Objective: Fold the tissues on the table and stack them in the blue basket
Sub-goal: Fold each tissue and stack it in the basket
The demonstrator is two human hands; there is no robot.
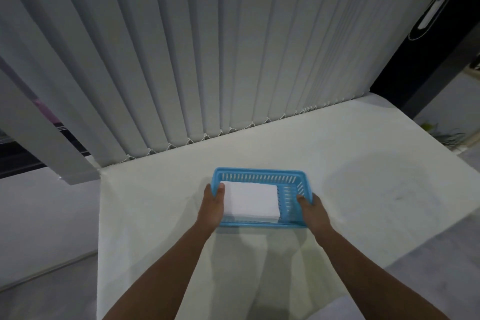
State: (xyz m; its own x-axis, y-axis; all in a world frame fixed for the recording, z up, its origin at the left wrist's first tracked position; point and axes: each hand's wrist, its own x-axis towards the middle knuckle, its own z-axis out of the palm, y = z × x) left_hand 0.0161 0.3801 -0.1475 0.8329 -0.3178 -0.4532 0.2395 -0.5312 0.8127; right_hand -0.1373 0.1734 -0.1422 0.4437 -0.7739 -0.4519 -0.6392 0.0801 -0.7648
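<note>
A blue slotted plastic basket point(259, 173) sits on the white table point(363, 176), near its middle. Inside it, filling the left part, lies a neat stack of folded white tissues point(253, 201). My left hand point(212, 209) grips the basket's left end, thumb over the rim and touching the tissues. Gripping the right end is my right hand point(313, 212), its thumb hooked inside the rim. The right part of the basket holds nothing. No loose tissues show on the table.
Grey vertical blinds point(207, 47) hang right behind the table's far edge. The table's left edge drops to a pale floor point(46, 215); its right edge slants toward a dark door frame point(415, 67) and a small plant point(449, 138).
</note>
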